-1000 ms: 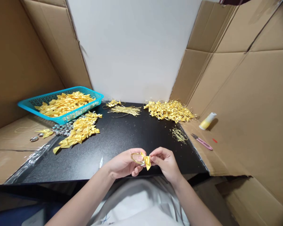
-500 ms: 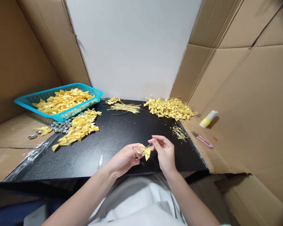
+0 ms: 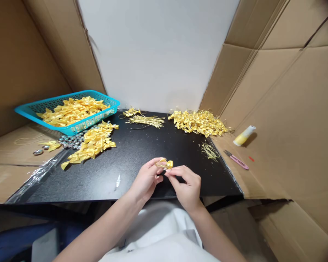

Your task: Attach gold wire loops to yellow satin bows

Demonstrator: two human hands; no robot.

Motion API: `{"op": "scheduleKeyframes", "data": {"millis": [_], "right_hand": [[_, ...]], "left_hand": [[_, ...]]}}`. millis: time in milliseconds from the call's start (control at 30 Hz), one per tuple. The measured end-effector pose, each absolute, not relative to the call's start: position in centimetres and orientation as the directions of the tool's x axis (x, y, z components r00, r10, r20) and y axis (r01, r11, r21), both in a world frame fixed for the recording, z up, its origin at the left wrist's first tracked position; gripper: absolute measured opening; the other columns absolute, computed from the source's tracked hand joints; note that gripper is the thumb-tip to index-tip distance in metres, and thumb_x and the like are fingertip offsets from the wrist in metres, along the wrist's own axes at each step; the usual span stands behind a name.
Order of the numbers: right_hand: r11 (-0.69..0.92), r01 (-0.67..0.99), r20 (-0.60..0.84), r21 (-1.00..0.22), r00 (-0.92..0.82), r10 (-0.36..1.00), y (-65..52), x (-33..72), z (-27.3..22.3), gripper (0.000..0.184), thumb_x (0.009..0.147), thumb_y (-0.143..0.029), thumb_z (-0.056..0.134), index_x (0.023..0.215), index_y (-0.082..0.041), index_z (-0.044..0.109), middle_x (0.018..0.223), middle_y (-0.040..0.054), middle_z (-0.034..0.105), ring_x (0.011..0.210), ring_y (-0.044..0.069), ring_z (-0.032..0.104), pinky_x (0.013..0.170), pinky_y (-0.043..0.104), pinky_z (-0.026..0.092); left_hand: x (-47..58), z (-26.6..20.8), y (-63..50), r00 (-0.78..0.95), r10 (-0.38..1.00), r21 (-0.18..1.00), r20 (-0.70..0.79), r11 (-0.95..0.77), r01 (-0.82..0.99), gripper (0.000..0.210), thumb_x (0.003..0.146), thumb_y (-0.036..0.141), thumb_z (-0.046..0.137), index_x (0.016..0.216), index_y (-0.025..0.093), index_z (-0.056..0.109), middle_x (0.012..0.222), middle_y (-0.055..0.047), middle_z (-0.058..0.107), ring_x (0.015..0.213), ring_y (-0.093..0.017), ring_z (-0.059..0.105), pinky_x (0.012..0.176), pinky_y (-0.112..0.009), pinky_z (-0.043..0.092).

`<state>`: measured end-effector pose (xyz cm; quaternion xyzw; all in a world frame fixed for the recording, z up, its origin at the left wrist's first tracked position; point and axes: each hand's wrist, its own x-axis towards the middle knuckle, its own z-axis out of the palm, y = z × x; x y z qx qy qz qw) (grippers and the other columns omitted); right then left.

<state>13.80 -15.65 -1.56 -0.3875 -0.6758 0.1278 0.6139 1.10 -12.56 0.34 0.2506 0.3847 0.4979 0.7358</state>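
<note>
Over the near part of the black table, my left hand [image 3: 148,179] pinches a small yellow ribbon bow [image 3: 169,164] with a loop of gold cord [image 3: 160,165] attached. My right hand [image 3: 186,185] is closed, its thumb and forefinger pinched together right at the underside of the bow. What exactly sits between those right fingertips is too small to make out. A shiny silvery bit shows beneath the bow, partly hidden by the fingers.
A turquoise basket [image 3: 67,129] holds many yellow bows. Loose bows [image 3: 94,142] and silver bells or beads [image 3: 71,141] lie beside it. Gold cord lengths [image 3: 146,120], a heap of corded bows [image 3: 199,123], cord scraps [image 3: 210,151], pink thread snips [image 3: 236,160] and a thread cone [image 3: 244,135] lie beyond.
My right hand has moved in to the left, its fingertips now under the bow. The bow has turned in my left hand. The view has shifted slightly.
</note>
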Motion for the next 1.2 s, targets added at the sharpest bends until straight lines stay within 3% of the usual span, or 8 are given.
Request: {"op": "scheduleKeyframes", "data": {"millis": [133,267,367,433,567,700,900,1200], "right_hand": [[0.591,0.279,0.635,-0.757,0.103,0.765,-15.5,14.3,-1.7,0.014,0.080,-0.013,0.065,0.077,-0.023,0.074,0.079,0.0042,0.075,0.075,0.017,0.071,0.071,0.030,0.058],[0.319,-0.058,0.294,-0.946,0.261,0.919,-14.7,15.0,-1.9,0.006,0.070,-0.023,0.077,0.073,-0.019,0.073,0.079,0.0054,0.076,0.076,0.019,0.072,0.073,0.032,0.060],[0.184,-0.274,0.112,-0.944,0.259,0.959,-14.0,15.3,-2.2,0.021,0.063,-0.032,0.082,0.073,-0.016,0.072,0.078,0.0059,0.076,0.075,0.021,0.073,0.077,0.037,0.061],[0.203,-0.298,0.118,-0.933,0.280,0.953,-14.0,15.3,-2.3,0.023,0.066,-0.034,0.081,0.076,-0.016,0.072,0.078,0.0054,0.076,0.076,0.020,0.072,0.078,0.037,0.060],[0.458,0.022,0.444,-0.889,0.291,0.848,-14.8,14.8,-2.1,0.006,0.079,-0.027,0.071,0.079,-0.021,0.074,0.078,0.0039,0.071,0.075,0.016,0.067,0.070,0.031,0.057],[0.678,0.371,0.743,-0.634,0.052,0.667,-15.6,14.2,-1.5,0.019,0.082,-0.013,0.066,0.085,-0.029,0.076,0.075,0.0027,0.070,0.075,0.017,0.059,0.067,0.032,0.053],[0.688,0.530,0.812,-0.496,0.003,0.583,-15.6,14.5,-1.3,0.020,0.082,-0.007,0.065,0.084,-0.025,0.072,0.074,0.0012,0.072,0.071,0.016,0.057,0.067,0.033,0.049],[0.586,0.575,0.771,-0.571,0.131,0.623,-15.6,14.5,-1.6,0.014,0.082,-0.009,0.065,0.078,-0.021,0.070,0.075,0.0038,0.070,0.074,0.017,0.057,0.069,0.032,0.050]], "left_hand": [[1.0,0.3,-12.3,0.189,0.923,0.737,-0.335,0.381,-0.559,0.040,0.055,0.015,0.075,0.089,0.021,0.056,0.069,0.004,0.061,0.053,-0.006,0.050,0.046,-0.015,0.034],[0.7,0.5,-12.5,0.239,0.921,0.717,-0.309,0.390,-0.577,0.042,0.055,0.012,0.073,0.087,0.023,0.050,0.064,0.007,0.059,0.052,-0.006,0.049,0.046,-0.014,0.036],[0.6,0.6,-12.8,0.279,0.920,0.734,-0.275,0.388,-0.557,0.040,0.057,0.012,0.073,0.089,0.023,0.050,0.062,0.007,0.057,0.052,-0.006,0.050,0.048,-0.015,0.039],[0.6,0.6,-12.9,0.301,0.921,0.753,-0.248,0.379,-0.538,0.037,0.059,0.014,0.073,0.087,0.022,0.051,0.062,0.007,0.057,0.053,-0.006,0.051,0.050,-0.015,0.040],[0.8,0.4,-13.0,0.284,0.936,0.769,-0.211,0.338,-0.543,0.035,0.059,0.015,0.075,0.081,0.021,0.049,0.065,0.006,0.060,0.055,-0.006,0.052,0.051,-0.015,0.040],[1.1,0.1,-13.1,0.246,0.955,0.765,-0.165,0.281,-0.579,0.039,0.061,0.017,0.077,0.073,0.020,0.039,0.064,0.006,0.060,0.056,-0.006,0.052,0.052,-0.015,0.039],[1.3,0.6,-13.2,0.200,0.963,0.772,-0.178,0.263,-0.579,0.048,0.060,0.017,0.078,0.075,0.022,0.032,0.061,0.007,0.058,0.054,-0.007,0.052,0.049,-0.014,0.037],[1.8,0.2,-13.2,0.085,0.981,0.816,-0.175,0.193,-0.545,0.057,0.057,0.016,0.077,0.088,0.025,0.030,0.060,0.008,0.061,0.052,-0.009,0.054,0.049,-0.016,0.039]]}}
